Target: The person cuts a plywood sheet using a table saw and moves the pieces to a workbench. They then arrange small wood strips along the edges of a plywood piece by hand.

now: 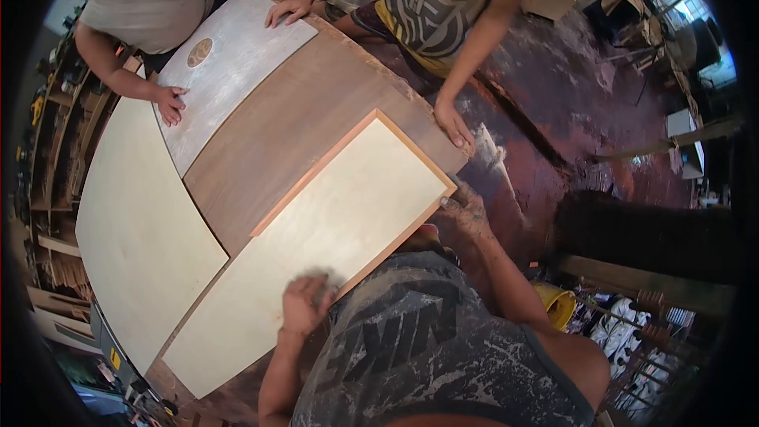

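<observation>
A long pale plywood panel (pixel 348 217) lies on the worktable directly before me, with orange-brown wooden edging strips (pixel 316 170) along part of its far side, its right end and its near side. My right hand (pixel 468 212) closes on the panel's near right corner, thumb at the edging and the other fingers partly hidden. At the near edge, further left, is my left hand (pixel 307 302), its fingers smeared by motion and overlapping the panel's edge in this view.
Across the table, one person's hand (pixel 170 104) rests on a grey-white sheet (pixel 237 63) with a round emblem. Another person's hand (pixel 455 126) presses the brown tabletop (pixel 285 134) near my panel. A second pale sheet (pixel 142 229) lies left; a yellow bucket (pixel 557 306) stands right.
</observation>
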The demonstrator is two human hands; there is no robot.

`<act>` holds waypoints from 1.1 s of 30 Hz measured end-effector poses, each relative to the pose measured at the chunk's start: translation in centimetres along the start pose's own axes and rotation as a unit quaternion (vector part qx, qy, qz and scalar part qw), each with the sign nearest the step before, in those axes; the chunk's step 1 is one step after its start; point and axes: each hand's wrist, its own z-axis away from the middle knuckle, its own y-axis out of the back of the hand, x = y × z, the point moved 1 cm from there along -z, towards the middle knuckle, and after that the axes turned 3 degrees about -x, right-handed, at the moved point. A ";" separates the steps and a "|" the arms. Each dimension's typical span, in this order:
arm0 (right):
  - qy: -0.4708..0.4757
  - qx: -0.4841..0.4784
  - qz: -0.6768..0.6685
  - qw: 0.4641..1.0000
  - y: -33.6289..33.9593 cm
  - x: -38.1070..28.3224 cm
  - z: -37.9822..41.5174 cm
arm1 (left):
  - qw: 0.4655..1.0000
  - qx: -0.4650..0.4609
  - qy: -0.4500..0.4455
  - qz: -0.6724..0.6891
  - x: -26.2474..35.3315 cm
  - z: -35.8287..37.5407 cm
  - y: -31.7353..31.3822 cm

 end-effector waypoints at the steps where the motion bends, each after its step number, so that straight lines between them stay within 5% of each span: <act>1: -0.009 -0.008 -0.049 0.999 0.3 0.0 0.4 | 1.000 0.013 -0.018 -0.018 -0.6 -1.4 0.7; 5: -0.029 -0.039 -0.002 0.999 2.1 0.9 0.3 | 0.981 0.167 -0.031 -0.097 -0.2 -12.1 4.4; 10: 0.007 -0.041 -0.038 0.998 1.8 1.7 -0.2 | 0.993 0.088 -0.043 -0.063 -1.8 -20.6 1.1; 16: -0.016 0.002 -0.091 0.996 0.3 1.6 0.2 | 0.996 0.056 0.032 -0.058 -1.5 -21.3 1.0; 29: -0.013 -0.023 -0.111 0.994 0.8 2.0 -0.1 | 0.998 0.019 0.015 -0.049 -1.3 -22.0 1.7; 33: -0.015 -0.017 -0.103 0.994 0.3 0.9 0.3 | 0.997 0.019 -0.057 -0.056 0.5 -24.7 1.3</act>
